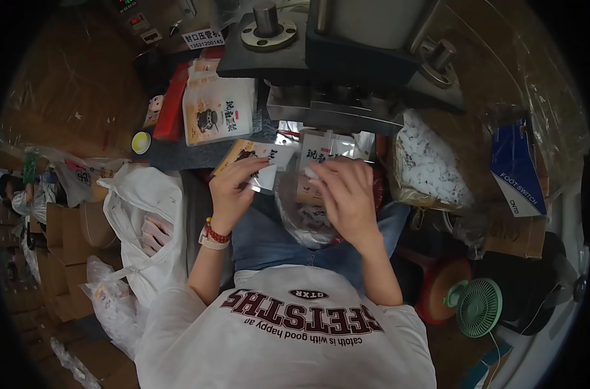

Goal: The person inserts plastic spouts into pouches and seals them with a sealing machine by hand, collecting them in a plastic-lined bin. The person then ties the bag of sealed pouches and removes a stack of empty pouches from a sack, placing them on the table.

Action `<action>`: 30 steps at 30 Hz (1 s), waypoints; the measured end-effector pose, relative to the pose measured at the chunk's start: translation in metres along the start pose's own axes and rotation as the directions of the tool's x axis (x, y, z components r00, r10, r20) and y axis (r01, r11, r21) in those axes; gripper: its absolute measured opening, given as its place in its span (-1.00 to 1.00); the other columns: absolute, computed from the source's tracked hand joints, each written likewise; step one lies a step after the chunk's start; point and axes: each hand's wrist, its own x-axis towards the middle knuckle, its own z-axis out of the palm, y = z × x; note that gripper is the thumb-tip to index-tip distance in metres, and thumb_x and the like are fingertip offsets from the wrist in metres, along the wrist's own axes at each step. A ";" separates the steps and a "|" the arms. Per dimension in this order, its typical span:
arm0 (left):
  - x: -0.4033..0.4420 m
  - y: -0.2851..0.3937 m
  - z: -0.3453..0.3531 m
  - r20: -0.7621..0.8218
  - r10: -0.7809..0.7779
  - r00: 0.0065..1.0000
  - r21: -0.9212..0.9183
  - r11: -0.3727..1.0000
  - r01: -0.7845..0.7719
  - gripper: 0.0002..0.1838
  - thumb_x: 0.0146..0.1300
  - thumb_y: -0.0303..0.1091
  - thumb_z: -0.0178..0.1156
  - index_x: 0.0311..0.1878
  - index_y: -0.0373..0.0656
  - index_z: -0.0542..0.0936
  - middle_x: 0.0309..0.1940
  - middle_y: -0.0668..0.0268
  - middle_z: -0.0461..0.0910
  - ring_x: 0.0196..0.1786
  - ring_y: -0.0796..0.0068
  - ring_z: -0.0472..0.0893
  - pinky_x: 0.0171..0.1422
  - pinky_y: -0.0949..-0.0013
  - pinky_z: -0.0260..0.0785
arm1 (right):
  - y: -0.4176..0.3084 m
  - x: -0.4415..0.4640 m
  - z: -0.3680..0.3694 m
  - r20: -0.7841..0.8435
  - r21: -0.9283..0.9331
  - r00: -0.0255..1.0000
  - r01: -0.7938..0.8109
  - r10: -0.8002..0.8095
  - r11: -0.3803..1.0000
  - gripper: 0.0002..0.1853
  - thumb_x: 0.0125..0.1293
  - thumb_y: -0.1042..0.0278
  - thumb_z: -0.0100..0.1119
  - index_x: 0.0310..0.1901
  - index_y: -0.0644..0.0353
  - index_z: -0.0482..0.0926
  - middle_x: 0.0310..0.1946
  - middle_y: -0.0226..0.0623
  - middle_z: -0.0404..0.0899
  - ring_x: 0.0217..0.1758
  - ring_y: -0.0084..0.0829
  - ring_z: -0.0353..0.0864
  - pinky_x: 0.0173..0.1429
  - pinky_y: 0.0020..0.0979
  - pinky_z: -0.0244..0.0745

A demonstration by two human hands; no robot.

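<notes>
My left hand is closed on a printed pouch, yellow and white, holding it tilted in front of the machine. Another printed pouch lies under the press bar of the machine. My right hand is over that pouch, fingers bent together around a small white piece that is partly hidden. Below both hands, a plastic-lined container with printed packets sits at my lap. To the left, a stack of similar pouches rests on the dark work surface.
A bin of small white pieces stands right of the machine, near a blue foot-switch box. A green fan is at lower right. On the left are a white sack and a yellow-topped round container.
</notes>
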 end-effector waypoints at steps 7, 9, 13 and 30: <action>0.004 0.042 0.005 0.214 0.110 0.971 -0.290 0.956 -0.044 -0.70 0.03 -0.59 0.20 -0.12 -0.22 0.68 -0.19 0.21 0.70 -0.13 0.31 0.70 -0.08 0.42 0.53 | 0.002 0.003 -0.030 0.149 0.266 0.978 0.100 -0.144 0.959 -0.62 0.14 0.41 0.27 0.03 0.20 0.54 -0.10 -0.21 0.52 -0.06 -0.18 0.48 0.12 -0.19 0.31; 0.001 0.038 0.023 0.251 0.052 0.967 -0.374 0.926 0.047 -0.77 0.12 -0.54 0.24 -0.12 -0.24 0.68 -0.23 0.23 0.71 -0.19 0.39 0.71 -0.13 0.46 0.53 | 0.008 0.002 -0.030 0.169 0.244 0.983 -0.112 0.071 0.963 -0.65 0.16 0.46 0.26 0.01 0.24 0.55 -0.14 -0.19 0.55 -0.06 -0.20 0.51 0.08 -0.27 0.35; -0.002 0.021 0.073 0.545 -0.363 0.756 -0.518 0.563 0.644 -0.74 0.27 -0.33 0.27 -0.16 -0.39 0.66 -0.34 0.32 0.70 -0.36 0.66 0.64 -0.29 0.55 0.47 | 0.035 -0.012 -0.031 -0.077 0.119 0.906 -0.407 0.417 0.906 -0.68 0.25 0.37 0.22 0.03 0.25 0.53 -0.07 -0.12 0.56 0.03 -0.13 0.48 0.13 -0.22 0.33; 0.051 -0.053 0.047 0.145 -0.450 0.881 -0.182 0.863 0.471 -0.59 0.24 -0.15 0.24 0.06 -0.20 0.56 -0.04 0.19 0.63 -0.01 0.26 0.61 0.09 0.25 0.44 | 0.131 -0.039 -0.030 -0.194 -0.584 0.875 -0.466 0.443 0.665 -0.69 0.20 0.40 0.17 -0.02 0.27 0.52 -0.11 -0.09 0.48 -0.09 -0.02 0.51 0.05 -0.15 0.40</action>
